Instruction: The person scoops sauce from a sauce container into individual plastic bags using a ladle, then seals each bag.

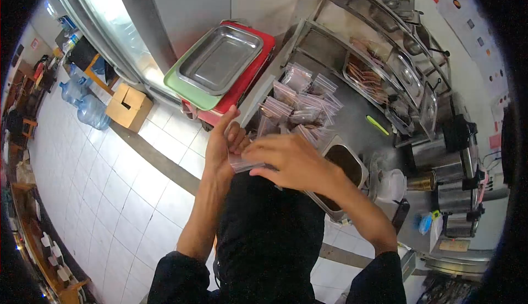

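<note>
A small clear zip bag (242,164) is between my two hands, just in front of my dark apron. My left hand (224,142) has its fingers curled at the bag with the thumb pointing up. Across from it, my right hand (290,160) bends over the bag, fingers closed along its edge. What is inside the bag is hidden. Beyond my hands, a heap of filled zip bags (300,98) lies on the steel counter (352,114). Next to my right wrist is a deep steel pan (345,158) with dark contents.
At the left, a steel tray (223,59) rests on a green tray (176,84) and a red one. A yellow-green knife (378,125) lies near the steel rack (341,45). Pots (454,177) stand at the right; a cardboard box (128,108) sits on the floor.
</note>
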Available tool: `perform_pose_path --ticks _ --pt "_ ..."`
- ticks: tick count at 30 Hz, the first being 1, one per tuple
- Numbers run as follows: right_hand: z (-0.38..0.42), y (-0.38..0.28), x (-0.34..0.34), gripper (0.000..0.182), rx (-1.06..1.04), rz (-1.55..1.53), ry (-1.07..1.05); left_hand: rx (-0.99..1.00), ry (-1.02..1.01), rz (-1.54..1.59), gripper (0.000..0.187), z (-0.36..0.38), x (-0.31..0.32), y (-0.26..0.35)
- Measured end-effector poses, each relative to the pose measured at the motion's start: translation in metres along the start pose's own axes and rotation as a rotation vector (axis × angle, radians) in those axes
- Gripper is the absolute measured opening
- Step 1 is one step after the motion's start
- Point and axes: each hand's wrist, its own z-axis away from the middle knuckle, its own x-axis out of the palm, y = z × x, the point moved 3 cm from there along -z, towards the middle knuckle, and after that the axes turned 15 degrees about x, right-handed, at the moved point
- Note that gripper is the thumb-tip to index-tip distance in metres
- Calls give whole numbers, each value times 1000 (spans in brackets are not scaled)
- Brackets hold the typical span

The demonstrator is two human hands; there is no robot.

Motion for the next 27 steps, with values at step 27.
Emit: perform_pose_path --ticks 27 --pt "416 36 -58 25 490 -1278 1956 -143 -743 -1036 37 75 212 -434"
